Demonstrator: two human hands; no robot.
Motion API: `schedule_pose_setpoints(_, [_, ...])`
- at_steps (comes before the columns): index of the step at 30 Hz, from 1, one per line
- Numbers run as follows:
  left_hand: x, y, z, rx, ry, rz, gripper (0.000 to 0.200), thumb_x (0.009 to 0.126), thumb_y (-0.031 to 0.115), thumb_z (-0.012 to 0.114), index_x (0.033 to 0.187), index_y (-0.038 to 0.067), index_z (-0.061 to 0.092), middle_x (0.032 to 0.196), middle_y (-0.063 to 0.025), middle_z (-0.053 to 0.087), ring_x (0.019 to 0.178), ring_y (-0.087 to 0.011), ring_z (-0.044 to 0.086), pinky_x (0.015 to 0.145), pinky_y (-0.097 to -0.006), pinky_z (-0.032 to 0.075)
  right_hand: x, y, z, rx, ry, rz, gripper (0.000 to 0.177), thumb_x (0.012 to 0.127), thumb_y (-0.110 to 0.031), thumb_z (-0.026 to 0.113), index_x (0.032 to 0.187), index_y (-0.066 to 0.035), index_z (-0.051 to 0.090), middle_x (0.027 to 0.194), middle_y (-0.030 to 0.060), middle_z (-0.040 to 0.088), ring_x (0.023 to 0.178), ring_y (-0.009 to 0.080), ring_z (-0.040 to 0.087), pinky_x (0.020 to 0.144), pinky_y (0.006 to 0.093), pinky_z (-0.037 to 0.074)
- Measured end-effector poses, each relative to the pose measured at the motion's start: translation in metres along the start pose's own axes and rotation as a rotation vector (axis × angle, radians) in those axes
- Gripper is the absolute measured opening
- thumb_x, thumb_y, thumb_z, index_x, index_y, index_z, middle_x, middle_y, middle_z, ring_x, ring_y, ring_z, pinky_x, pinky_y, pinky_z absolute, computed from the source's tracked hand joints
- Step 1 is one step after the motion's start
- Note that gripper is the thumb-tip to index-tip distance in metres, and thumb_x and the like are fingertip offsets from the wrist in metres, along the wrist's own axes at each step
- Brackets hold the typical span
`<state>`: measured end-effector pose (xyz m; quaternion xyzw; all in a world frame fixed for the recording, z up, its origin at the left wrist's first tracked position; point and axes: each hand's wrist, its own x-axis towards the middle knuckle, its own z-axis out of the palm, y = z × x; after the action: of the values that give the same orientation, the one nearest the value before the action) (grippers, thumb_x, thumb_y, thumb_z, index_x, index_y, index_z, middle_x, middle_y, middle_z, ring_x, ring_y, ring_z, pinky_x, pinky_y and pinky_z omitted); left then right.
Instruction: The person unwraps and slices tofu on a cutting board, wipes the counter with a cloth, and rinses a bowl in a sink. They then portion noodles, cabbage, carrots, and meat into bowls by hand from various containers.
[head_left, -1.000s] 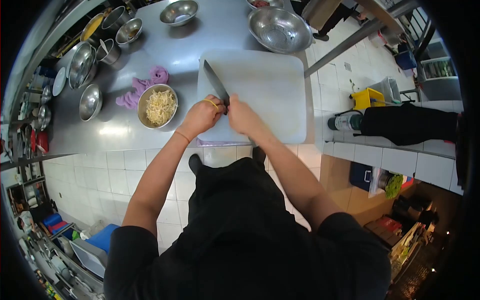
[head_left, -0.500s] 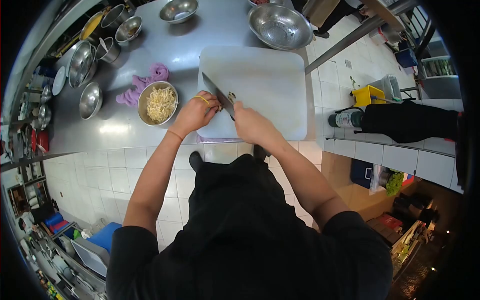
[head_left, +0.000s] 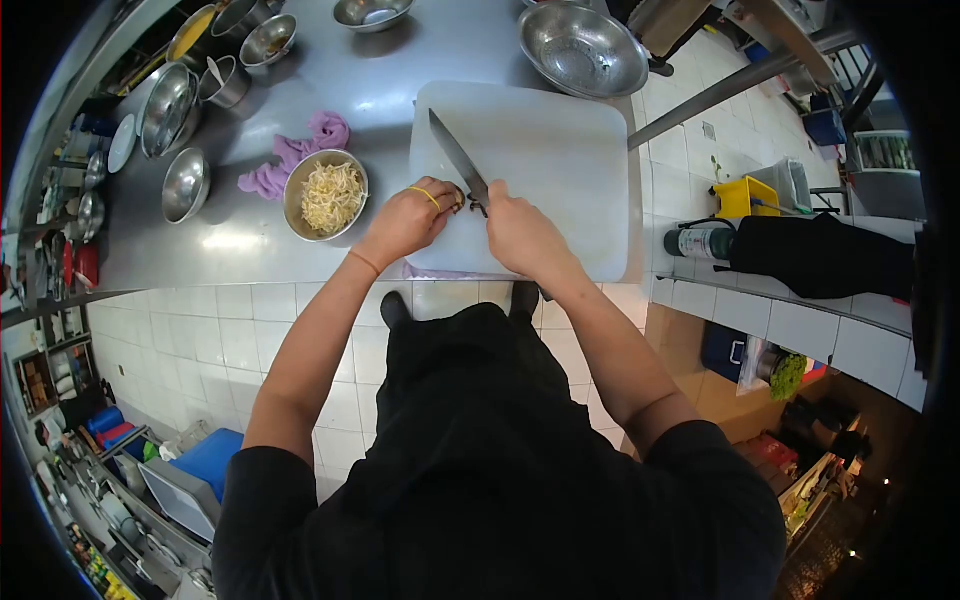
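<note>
My right hand [head_left: 530,235] is closed around the handle of a kitchen knife [head_left: 459,150]. The blade points away from me and slants left over a white cutting board [head_left: 560,180]. On the board's left side, my left hand [head_left: 412,220] has its fingers curled together around a small dark brown piece of food [head_left: 459,200], its kind too small to make out. A few dark scraps [head_left: 476,206] lie against the blade between my hands. Left of my left wrist stands a metal bowl [head_left: 293,212] of bean sprouts [head_left: 333,196].
A crumpled purple cloth [head_left: 290,160] lies behind the sprout bowl on the steel table [head_left: 240,255]. A large metal bowl [head_left: 583,50] stands beyond the board, near a metal post [head_left: 740,90]. Several bowls and pots line the left, including an upright-leaning bowl [head_left: 187,186].
The knife tip has swung away from me, and the blade lies more lengthwise. A dark piece seen right of the blade earlier no longer shows there; one now sits at my left fingertips.
</note>
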<state>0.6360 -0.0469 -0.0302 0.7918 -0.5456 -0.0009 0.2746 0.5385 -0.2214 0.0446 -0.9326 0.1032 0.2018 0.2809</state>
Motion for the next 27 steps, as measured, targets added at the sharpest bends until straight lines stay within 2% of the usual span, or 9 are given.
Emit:
schedule_pose_setpoints(7, [0.006,-0.004,0.0,-0.029,-0.103,-0.021,0.021,0.08,0.005,0.064,0.101,0.001,0.067,0.105,-0.0086,0.064,0.102,-0.0277,0.059,0.085,-0.0366,0.051,-0.015,-0.002,0.023,0.014,-0.03,0.06,0.024,0.086,0.001,0.045,0.109,0.005,0.043,0.091,0.0301,0.065,0.09,0.0451,0.064,0.079,0.0525,0.051])
schedule_pose_setpoints(10, [0.009,-0.004,-0.004,-0.063,-0.166,-0.089,0.018,0.082,0.005,0.062,0.099,0.002,0.067,0.105,-0.007,0.065,0.101,-0.0263,0.06,0.084,-0.0368,0.052,0.015,0.007,0.058,0.174,0.125,0.0,0.026,0.086,-0.001,0.046,0.11,0.006,0.042,0.093,0.032,0.064,0.091,0.0466,0.064,0.079,0.0527,0.05])
schedule_pose_setpoints(12, [0.008,-0.009,-0.003,-0.037,-0.19,-0.06,0.016,0.083,0.006,0.061,0.097,0.004,0.068,0.102,-0.0062,0.065,0.099,-0.026,0.061,0.081,-0.0374,0.053,0.037,0.008,0.034,0.156,0.086,-0.022,0.027,0.086,-0.001,0.046,0.111,0.006,0.041,0.094,0.0328,0.064,0.091,0.047,0.063,0.079,0.053,0.05])
schedule_pose_setpoints(17, [0.007,-0.015,0.001,-0.028,-0.165,-0.044,0.011,0.082,0.005,0.061,0.091,0.005,0.067,0.097,-0.0062,0.066,0.095,-0.0269,0.062,0.079,-0.0382,0.053,0.017,0.002,0.033,0.143,0.007,-0.004,0.027,0.087,0.0,0.046,0.112,0.007,0.041,0.096,0.034,0.063,0.093,0.048,0.062,0.079,0.0537,0.049])
schedule_pose_setpoints(19, [0.007,-0.015,0.001,-0.023,-0.178,-0.046,0.009,0.081,0.005,0.062,0.088,0.006,0.067,0.096,-0.0059,0.066,0.094,-0.0271,0.062,0.079,-0.0384,0.053,0.035,0.01,0.067,0.308,0.186,-0.023,0.027,0.086,0.001,0.046,0.111,0.007,0.042,0.096,0.0342,0.063,0.093,0.0487,0.062,0.083,0.0537,0.048])
schedule_pose_setpoints(20, [0.008,-0.014,0.001,-0.031,-0.181,-0.051,0.008,0.081,0.004,0.062,0.087,0.006,0.066,0.095,-0.0059,0.065,0.094,-0.0268,0.062,0.078,-0.0386,0.052,0.037,0.013,0.061,0.312,0.181,-0.015,0.027,0.086,0.001,0.046,0.111,0.007,0.042,0.096,0.0342,0.063,0.093,0.0487,0.062,0.083,0.0537,0.048])
schedule_pose_setpoints(22, [0.009,-0.014,-0.001,-0.029,-0.181,-0.052,0.006,0.08,0.004,0.062,0.085,0.006,0.066,0.095,-0.0058,0.065,0.094,-0.0266,0.062,0.078,-0.0387,0.052,0.047,0.016,0.038,0.29,0.117,-0.126,0.031,0.091,-0.009,0.049,0.114,0.009,0.039,0.086,0.0356,0.062,0.082,0.052,0.06,0.071,0.0577,0.046])
schedule_pose_setpoints(24, [0.014,-0.017,-0.002,-0.014,-0.165,0.014,0.012,0.074,0.002,0.061,0.083,0.006,0.067,0.087,-0.0058,0.063,0.092,-0.0258,0.062,0.076,-0.0403,0.053,0.029,0.008,0.038,0.269,0.113,-0.071,0.026,0.09,-0.007,0.049,0.11,0.008,0.041,0.088,0.0349,0.062,0.085,0.0513,0.061,0.075,0.0574,0.046])
schedule_pose_setpoints(27, [0.011,-0.019,0.001,0.0,-0.15,-0.022,0.01,0.076,0.001,0.061,0.083,0.005,0.066,0.089,-0.0068,0.065,0.092,-0.0277,0.062,0.076,-0.0396,0.052,0.042,0.01,0.058,0.286,0.162,-0.029,0.021,0.089,-0.005,0.049,0.106,0.006,0.042,0.09,0.0332,0.063,0.087,0.0502,0.061,0.077,0.0569,0.047])
